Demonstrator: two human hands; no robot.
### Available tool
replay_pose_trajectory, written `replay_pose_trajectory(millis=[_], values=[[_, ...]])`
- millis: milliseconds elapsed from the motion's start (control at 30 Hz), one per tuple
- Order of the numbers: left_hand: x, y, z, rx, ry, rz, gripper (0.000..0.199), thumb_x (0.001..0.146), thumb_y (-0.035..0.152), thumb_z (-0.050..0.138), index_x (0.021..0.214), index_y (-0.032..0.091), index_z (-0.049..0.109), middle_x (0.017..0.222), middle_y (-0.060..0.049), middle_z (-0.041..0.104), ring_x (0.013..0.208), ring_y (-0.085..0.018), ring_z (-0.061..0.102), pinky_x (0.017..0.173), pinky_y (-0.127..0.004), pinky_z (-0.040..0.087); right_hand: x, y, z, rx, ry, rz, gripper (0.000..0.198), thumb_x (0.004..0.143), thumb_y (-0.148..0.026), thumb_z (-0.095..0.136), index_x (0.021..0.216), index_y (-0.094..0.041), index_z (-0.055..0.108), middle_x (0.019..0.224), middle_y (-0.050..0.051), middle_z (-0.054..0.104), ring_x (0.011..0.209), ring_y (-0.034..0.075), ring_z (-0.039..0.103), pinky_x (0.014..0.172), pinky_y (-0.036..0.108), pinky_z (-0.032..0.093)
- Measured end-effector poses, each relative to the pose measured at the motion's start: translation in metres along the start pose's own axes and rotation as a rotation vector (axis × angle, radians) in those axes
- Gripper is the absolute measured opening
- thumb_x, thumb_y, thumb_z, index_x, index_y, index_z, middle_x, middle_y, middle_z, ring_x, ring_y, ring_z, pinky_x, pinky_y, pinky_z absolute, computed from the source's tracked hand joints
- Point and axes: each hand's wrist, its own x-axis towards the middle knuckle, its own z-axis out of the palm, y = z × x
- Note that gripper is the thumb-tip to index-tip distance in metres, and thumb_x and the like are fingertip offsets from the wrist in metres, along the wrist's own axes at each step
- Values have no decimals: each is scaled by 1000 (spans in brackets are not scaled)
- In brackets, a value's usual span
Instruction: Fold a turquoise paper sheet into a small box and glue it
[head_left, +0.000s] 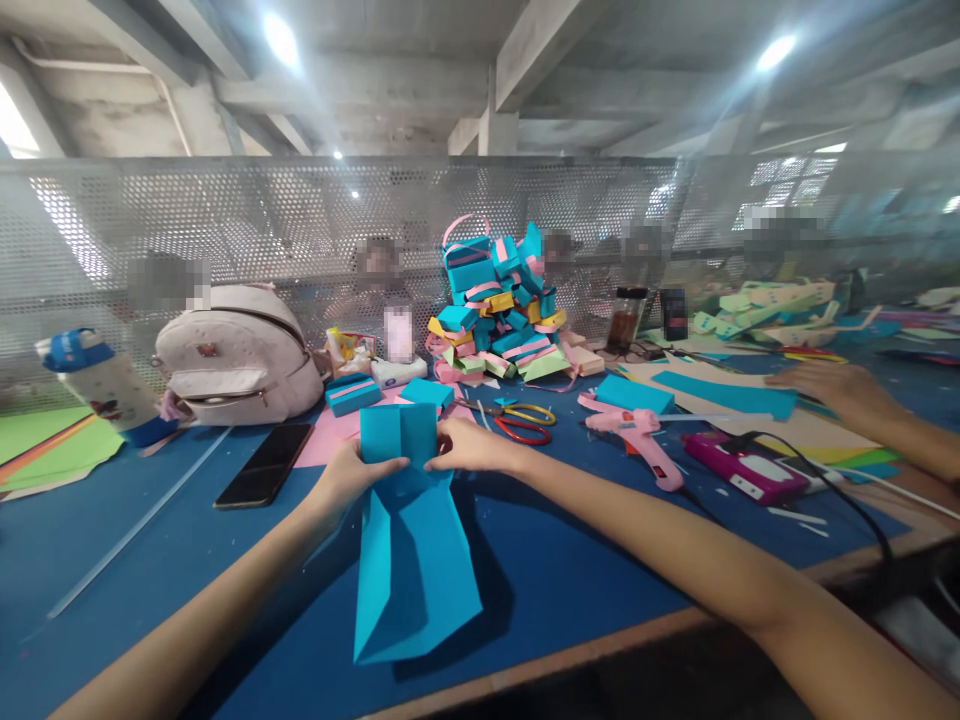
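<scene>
A folded sheet of blue paper [420,560] is held between my two hands above the blue tabletop, its long creased part slanting down toward me and its upper end standing up. My left hand [352,475] pinches the left edge, with the thumb across the front. My right hand [469,445] grips the right edge, its thumb pressing near the middle crease. The fingers behind the paper are hidden. Just beyond lie a small blue paper box [352,394] and another blue folded piece [427,392] on a pink sheet.
A heap of paper boxes [499,310] stands against the mesh screen. Around me lie a phone [264,466], a pale backpack [240,355], a tilted bottle [105,385], scissors [525,422], a pink glue gun [637,440] and a magenta power bank [742,468]. Another person's hand [832,395] is at right.
</scene>
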Motion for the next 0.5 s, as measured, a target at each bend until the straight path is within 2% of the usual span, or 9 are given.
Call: replay_pose_trajectory(millis=[100, 267, 500], values=[[2, -2, -1, 6, 32, 10, 59, 39, 48, 92, 83, 13, 75, 80, -11, 79, 81, -36, 75, 72, -43, 63, -1, -1, 2, 51, -16, 5, 19, 70, -26, 75, 80, -15, 62, 73, 1, 66, 61, 14, 61, 52, 22, 46], [3, -5, -1, 4, 76, 11, 53, 43, 46, 92, 79, 12, 74, 75, -11, 78, 77, -35, 75, 70, -43, 63, 0, 2, 7, 151, -72, 3, 25, 70, -27, 75, 89, -15, 64, 85, 4, 69, 70, 17, 65, 59, 25, 53], [-1, -6, 1, -2, 100, 20, 49, 48, 46, 90, 80, 11, 75, 75, -12, 78, 73, -34, 75, 69, -43, 63, 1, 5, 7, 253, -109, 14, 29, 68, -31, 75, 90, -14, 67, 85, 3, 69, 70, 16, 65, 59, 25, 54]])
